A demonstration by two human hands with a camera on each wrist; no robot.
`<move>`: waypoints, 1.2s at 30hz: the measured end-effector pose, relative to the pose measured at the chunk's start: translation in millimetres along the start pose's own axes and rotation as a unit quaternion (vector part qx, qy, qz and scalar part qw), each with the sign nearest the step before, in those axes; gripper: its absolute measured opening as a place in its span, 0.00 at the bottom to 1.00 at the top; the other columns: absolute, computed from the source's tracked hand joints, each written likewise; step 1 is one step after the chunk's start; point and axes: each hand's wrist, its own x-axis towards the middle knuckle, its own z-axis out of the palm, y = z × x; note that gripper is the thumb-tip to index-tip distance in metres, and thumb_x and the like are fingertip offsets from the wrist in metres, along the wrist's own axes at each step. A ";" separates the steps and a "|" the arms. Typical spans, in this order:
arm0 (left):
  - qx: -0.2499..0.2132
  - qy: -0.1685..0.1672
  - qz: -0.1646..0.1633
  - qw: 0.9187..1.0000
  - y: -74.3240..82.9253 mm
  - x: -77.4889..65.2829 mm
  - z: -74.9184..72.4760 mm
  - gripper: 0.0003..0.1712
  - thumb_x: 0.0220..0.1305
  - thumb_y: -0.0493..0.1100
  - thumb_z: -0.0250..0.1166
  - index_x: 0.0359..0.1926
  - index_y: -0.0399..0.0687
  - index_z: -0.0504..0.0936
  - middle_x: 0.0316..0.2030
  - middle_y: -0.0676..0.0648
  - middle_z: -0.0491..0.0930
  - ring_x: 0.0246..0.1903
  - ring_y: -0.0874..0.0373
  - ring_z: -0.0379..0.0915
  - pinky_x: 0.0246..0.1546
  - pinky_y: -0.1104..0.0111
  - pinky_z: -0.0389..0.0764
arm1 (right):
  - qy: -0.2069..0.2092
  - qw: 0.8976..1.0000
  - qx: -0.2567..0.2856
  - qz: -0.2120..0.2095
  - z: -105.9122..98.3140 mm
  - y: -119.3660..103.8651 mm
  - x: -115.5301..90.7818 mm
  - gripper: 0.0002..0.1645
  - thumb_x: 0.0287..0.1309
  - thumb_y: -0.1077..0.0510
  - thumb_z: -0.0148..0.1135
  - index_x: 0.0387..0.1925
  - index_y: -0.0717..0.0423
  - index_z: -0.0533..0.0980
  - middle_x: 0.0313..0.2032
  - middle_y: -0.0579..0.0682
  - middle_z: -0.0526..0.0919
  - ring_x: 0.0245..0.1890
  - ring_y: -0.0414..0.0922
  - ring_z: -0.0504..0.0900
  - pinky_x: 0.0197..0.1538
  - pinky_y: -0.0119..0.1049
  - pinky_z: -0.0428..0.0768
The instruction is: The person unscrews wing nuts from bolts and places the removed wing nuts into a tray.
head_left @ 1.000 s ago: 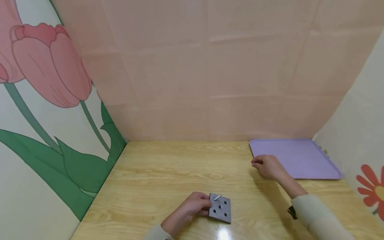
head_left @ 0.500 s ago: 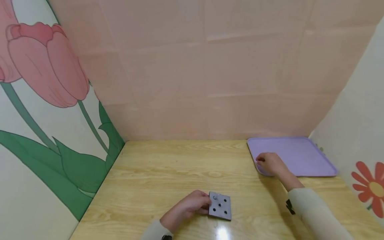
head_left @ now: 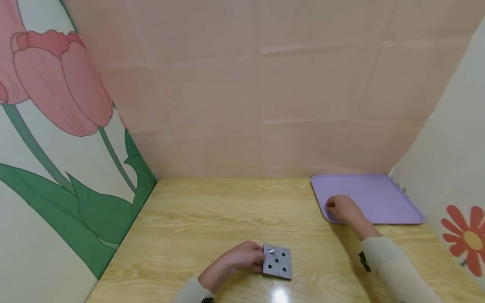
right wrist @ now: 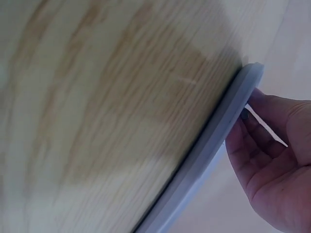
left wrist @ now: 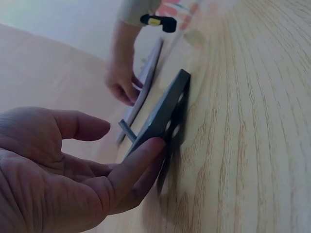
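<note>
My left hand (head_left: 244, 256) holds a square grey metal plate (head_left: 281, 273) by its left edge, low over the table. In the left wrist view, fingers (left wrist: 133, 170) support its underside while the thumb (left wrist: 87, 127) stands off it. A short silver threaded pin (head_left: 271, 251) stands tilted in the upper-left hole; several other holes show bare. My right hand (head_left: 344, 208) is over the near-left corner of the lilac tray (head_left: 373, 198), fingers curled together. In the right wrist view, thumb and fingers pinch a small dark piece (right wrist: 244, 114) just inside the rim, mostly hidden.
The wooden table (head_left: 212, 210) runs back to a pink paper-like backdrop (head_left: 227, 105). Side panels rise close by: tulips (head_left: 64, 84) on the left, a red flower (head_left: 471, 240) on the right beyond the tray.
My right hand has moved slightly right, from beside the tray's left edge to inside its near-left corner. The left hand keeps the plate in nearly the same place, its tilt varying slightly.
</note>
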 end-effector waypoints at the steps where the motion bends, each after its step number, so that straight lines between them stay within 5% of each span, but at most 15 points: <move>1: 0.000 0.001 0.000 1.000 -0.7 0.2 -0.2 0.15 0.60 0.33 0.55 0.46 0.27 0.75 0.35 0.40 0.81 0.37 0.51 0.80 0.40 0.61 0.82 | -0.002 1.000 -0.001 0.000 0.9 0.1 0.4 0.08 0.56 0.59 0.59 0.35 0.57 0.82 0.37 0.58 0.83 0.41 0.60 0.78 0.45 0.55 0.75; 36: 0.006 0.049 -0.022 0.999 -10.1 12.0 -7.8 0.11 0.59 0.36 0.57 0.40 0.34 0.81 0.26 0.42 0.82 0.23 0.56 0.78 0.30 0.65 0.83 | -0.005 1.000 -0.014 -0.016 13.8 -6.0 8.5 0.10 0.54 0.61 0.55 0.34 0.64 0.77 0.34 0.59 0.78 0.39 0.59 0.76 0.44 0.54 0.74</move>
